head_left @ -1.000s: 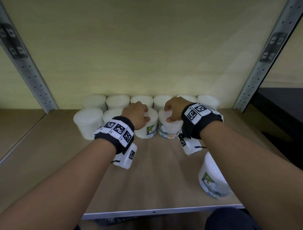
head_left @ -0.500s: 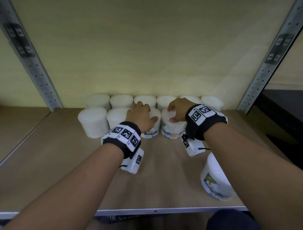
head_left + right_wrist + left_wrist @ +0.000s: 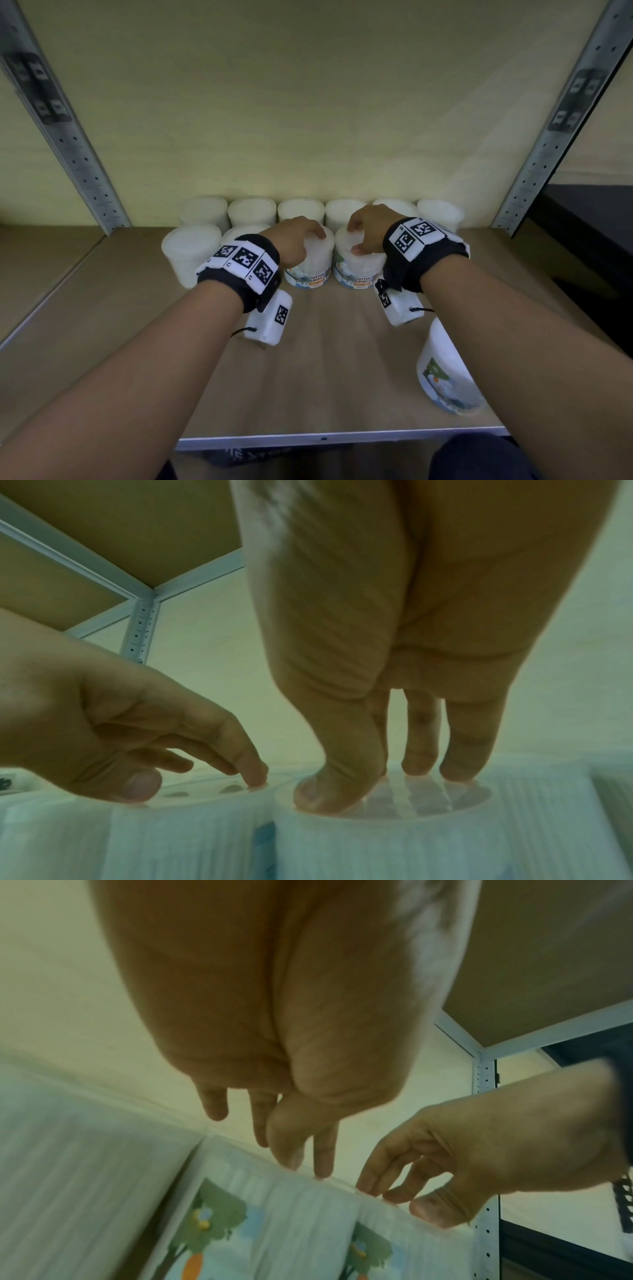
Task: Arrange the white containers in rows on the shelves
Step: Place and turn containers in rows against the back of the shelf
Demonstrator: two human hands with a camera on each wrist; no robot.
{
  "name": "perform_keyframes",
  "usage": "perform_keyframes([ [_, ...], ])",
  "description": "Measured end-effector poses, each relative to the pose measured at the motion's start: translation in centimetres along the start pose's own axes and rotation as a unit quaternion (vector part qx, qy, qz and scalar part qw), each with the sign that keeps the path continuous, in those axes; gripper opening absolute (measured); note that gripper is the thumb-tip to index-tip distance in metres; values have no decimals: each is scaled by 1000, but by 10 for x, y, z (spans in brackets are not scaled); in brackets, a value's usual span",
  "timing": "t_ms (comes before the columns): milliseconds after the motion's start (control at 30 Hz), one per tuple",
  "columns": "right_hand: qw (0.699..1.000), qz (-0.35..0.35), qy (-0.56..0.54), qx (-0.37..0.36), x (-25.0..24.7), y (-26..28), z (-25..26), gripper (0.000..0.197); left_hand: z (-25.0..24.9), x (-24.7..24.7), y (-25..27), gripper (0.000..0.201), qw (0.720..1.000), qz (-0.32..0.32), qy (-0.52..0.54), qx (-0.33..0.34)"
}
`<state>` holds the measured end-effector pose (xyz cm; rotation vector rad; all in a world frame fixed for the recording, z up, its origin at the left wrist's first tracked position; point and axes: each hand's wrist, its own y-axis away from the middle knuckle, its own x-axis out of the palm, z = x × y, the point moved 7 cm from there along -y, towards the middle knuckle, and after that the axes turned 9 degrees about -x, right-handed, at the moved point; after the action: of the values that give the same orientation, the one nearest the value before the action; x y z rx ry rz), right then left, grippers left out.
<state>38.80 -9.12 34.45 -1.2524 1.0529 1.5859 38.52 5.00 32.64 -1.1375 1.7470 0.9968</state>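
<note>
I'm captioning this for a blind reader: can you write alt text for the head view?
Left hand and right hand rest fingertips on the lids of two side-by-side cotton bud tubs in the second row on a wooden shelf. One more tub stands near the front edge.

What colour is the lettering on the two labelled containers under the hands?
Dark "COTTON BUDS" lettering above an orange band on each label; head view shows it best.

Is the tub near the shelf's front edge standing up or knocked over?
Standing up. The tub sits on its base with its flat lid on top and its tree picture the right way up, apart from the rows at the back.
</note>
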Motion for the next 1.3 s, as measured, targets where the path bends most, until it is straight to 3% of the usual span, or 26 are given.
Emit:
perform_keyframes([
  [133,1000,-1,-3,3,0,0,1,54,2,-8,-3,33,993,-111,36,-30],
  [333,1000,-5,-3,1,0,2,1,53,1,3,-5,46,983,-166,-16,-76],
  [633,1000,-2,-3,5,1,4,1,53,0,0,-5,46,996,-92,-2,-21],
  [1000,1000,21,16,0,-2,13,11,54,-3,-1,4,46,995,-94,13,-24],
  [1300,997,67,34,-9,3,53,35,54,-8,9,52,46,997,-67,-18,-22],
])
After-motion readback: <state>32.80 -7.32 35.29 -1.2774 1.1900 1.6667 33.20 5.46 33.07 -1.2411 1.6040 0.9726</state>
